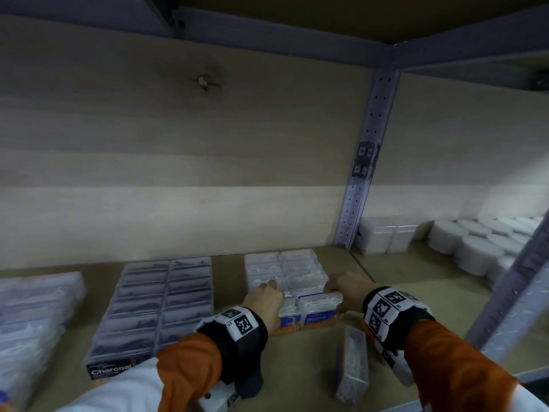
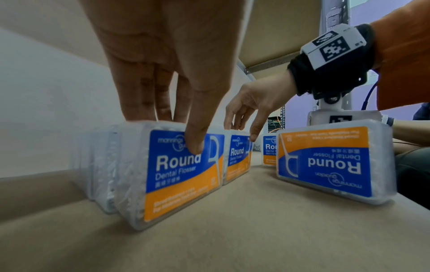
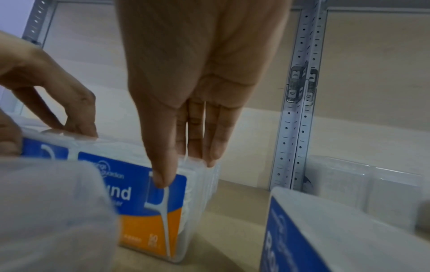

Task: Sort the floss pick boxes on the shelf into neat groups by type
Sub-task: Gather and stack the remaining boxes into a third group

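Two rows of clear Round floss boxes [image 1: 285,272] run toward the back board. My left hand [image 1: 267,292] pinches the front box of the left row [image 2: 181,174], thumb [image 2: 195,145] on its blue-and-orange label, fingers over the top. Beside it, my right hand [image 1: 338,289] pinches the front box of the right row [image 3: 149,202] the same way, thumb [image 3: 160,181] on the label. In the left wrist view the right hand [image 2: 246,117] stands over that box [image 2: 237,156]. A loose Round box [image 1: 352,364] stands near the shelf's front edge, its label upside down [image 2: 335,162].
A block of dark Charcoal boxes [image 1: 157,301] lies to the left, with more clear floss boxes [image 1: 32,316] at the far left. A perforated metal upright [image 1: 365,173] splits off the right bay, which holds white containers [image 1: 475,245]. Bare shelf board [image 1: 303,367] lies in front.
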### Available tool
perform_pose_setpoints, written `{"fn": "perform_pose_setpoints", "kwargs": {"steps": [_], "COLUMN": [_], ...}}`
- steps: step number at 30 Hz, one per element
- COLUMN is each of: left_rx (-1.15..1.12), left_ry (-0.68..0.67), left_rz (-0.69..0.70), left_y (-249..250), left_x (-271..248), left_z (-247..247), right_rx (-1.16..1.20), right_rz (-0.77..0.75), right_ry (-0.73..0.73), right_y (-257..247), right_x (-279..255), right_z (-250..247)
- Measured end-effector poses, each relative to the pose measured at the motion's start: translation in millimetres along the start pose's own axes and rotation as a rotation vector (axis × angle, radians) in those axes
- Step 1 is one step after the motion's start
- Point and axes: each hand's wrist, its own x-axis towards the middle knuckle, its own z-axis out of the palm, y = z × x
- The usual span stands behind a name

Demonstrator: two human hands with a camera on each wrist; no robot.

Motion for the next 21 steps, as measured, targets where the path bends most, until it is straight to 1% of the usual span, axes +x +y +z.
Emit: {"fn": "perform_pose_setpoints", "kwargs": {"steps": [13,21], "left_rx": [0.025,-0.021], "left_ry": [-0.002,0.023], "left_rz": [0.014,0.02], "left_y": [-1.5,-5.0], "left_x": [0.4,4.9], "left_z": [-2.1,3.0], "right_rx": [-0.012,-0.003], "right_rz": [0.03,0.058], "right_ry": [-0.012,-0.031], "right_y": [-4.6,-6.8], "right_x": [-1.1,1.2], "right_z": [-2.7,-2.6]}}
